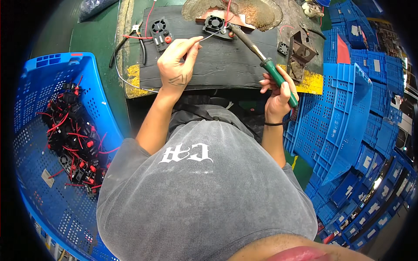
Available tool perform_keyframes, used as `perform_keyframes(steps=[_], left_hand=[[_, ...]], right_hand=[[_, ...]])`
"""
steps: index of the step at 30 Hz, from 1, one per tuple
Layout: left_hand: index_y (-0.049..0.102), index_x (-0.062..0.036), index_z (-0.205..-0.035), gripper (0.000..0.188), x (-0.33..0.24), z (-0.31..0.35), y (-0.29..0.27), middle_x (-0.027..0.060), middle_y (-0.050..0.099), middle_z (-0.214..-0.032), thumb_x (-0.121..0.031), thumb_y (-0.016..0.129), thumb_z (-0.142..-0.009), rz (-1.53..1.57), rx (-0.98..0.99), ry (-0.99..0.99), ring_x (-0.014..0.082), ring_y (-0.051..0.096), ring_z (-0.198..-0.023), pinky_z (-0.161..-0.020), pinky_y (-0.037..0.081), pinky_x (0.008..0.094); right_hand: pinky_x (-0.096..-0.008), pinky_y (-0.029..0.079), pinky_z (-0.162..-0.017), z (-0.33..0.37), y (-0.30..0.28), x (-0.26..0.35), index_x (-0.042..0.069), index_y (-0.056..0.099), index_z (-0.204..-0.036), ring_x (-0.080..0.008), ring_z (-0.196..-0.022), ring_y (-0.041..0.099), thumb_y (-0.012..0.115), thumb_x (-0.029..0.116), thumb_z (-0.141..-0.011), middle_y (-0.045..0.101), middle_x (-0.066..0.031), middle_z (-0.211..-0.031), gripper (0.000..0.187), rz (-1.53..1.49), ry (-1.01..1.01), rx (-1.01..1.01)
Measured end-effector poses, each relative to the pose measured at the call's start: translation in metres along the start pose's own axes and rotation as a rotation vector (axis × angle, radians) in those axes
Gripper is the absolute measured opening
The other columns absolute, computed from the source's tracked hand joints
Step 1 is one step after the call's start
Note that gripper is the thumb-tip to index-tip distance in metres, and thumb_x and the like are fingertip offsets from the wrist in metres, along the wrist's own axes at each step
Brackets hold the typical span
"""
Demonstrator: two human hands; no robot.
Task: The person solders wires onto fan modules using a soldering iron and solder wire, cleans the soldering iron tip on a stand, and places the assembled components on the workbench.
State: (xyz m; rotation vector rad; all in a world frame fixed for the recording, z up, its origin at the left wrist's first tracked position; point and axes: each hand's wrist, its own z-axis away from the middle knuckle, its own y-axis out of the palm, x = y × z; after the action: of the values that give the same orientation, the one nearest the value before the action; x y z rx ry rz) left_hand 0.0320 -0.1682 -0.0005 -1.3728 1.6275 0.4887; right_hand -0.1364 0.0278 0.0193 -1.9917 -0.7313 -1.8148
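My right hand is wrapped round the green handle of a soldering iron. Its dark metal shaft slants up and left, and the tip end meets the lower right part of a black fan panel. Between thumb and forefinger, my left hand pinches a thin grey solder wire that runs to the same spot on the panel. A red wire rises from that panel, which rests against a brownish block. Left of it, a second fan panel with red and black terminals lies on the black board.
Cutting pliers lie at the left of the board. A rusty metal bracket and a small fan sit to the right. A blue crate at left holds a heap of wired panels; blue crates stack up at right.
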Motion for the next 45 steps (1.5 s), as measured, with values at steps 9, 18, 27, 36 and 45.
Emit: perform_keyframes(steps=[9,18,27,36,45], left_hand=[[0.073,-0.0043,-0.101,0.016,0.003,-0.001,0.004,0.0059,0.068,-0.079,-0.002,0.066,-0.087,0.001,0.003,0.004,0.0117,0.061,-0.065,-0.057,0.047,0.0230],[0.072,-0.0037,-0.102,0.017,0.005,-0.003,0.008,0.0070,0.068,-0.078,-0.001,0.065,-0.086,-0.005,-0.001,0.006,0.0142,0.062,-0.066,-0.059,0.048,0.0246],[0.072,-0.0035,-0.101,0.016,0.004,-0.004,0.009,0.0076,0.067,-0.078,-0.002,0.065,-0.087,-0.014,-0.018,0.003,0.0151,0.062,-0.066,-0.059,0.048,0.0250],[0.072,-0.0034,-0.101,0.016,0.005,-0.003,0.007,0.0079,0.067,-0.077,-0.001,0.065,-0.087,0.003,-0.019,0.021,0.0150,0.063,-0.067,-0.060,0.049,0.0249],[0.072,-0.0037,-0.102,0.017,0.004,-0.003,0.006,0.0074,0.067,-0.078,-0.001,0.065,-0.087,0.000,-0.018,0.008,0.0133,0.062,-0.065,-0.058,0.048,0.0240]], right_hand=[[-0.0259,0.053,-0.052,-0.002,0.000,0.001,-0.014,0.056,-0.119,-0.0228,-0.068,0.068,0.047,0.030,-0.092,0.068,-0.0271,-0.092,0.053,0.004,0.001,0.000],[-0.0242,0.049,-0.049,-0.005,0.002,0.003,-0.013,0.056,-0.119,-0.0214,-0.065,0.067,0.048,0.032,-0.092,0.068,-0.0272,-0.091,0.054,0.024,0.017,-0.010],[-0.0238,0.047,-0.048,-0.006,0.002,0.006,-0.013,0.057,-0.118,-0.0209,-0.064,0.066,0.048,0.034,-0.091,0.068,-0.0268,-0.091,0.055,0.054,0.005,0.000],[-0.0240,0.048,-0.048,-0.003,0.001,0.009,-0.013,0.057,-0.117,-0.0212,-0.064,0.066,0.047,0.034,-0.091,0.068,-0.0272,-0.090,0.055,0.044,0.020,-0.010],[-0.0245,0.048,-0.049,-0.007,0.003,0.008,-0.013,0.057,-0.117,-0.0215,-0.064,0.066,0.047,0.034,-0.091,0.068,-0.0272,-0.090,0.055,0.056,0.016,-0.005]])
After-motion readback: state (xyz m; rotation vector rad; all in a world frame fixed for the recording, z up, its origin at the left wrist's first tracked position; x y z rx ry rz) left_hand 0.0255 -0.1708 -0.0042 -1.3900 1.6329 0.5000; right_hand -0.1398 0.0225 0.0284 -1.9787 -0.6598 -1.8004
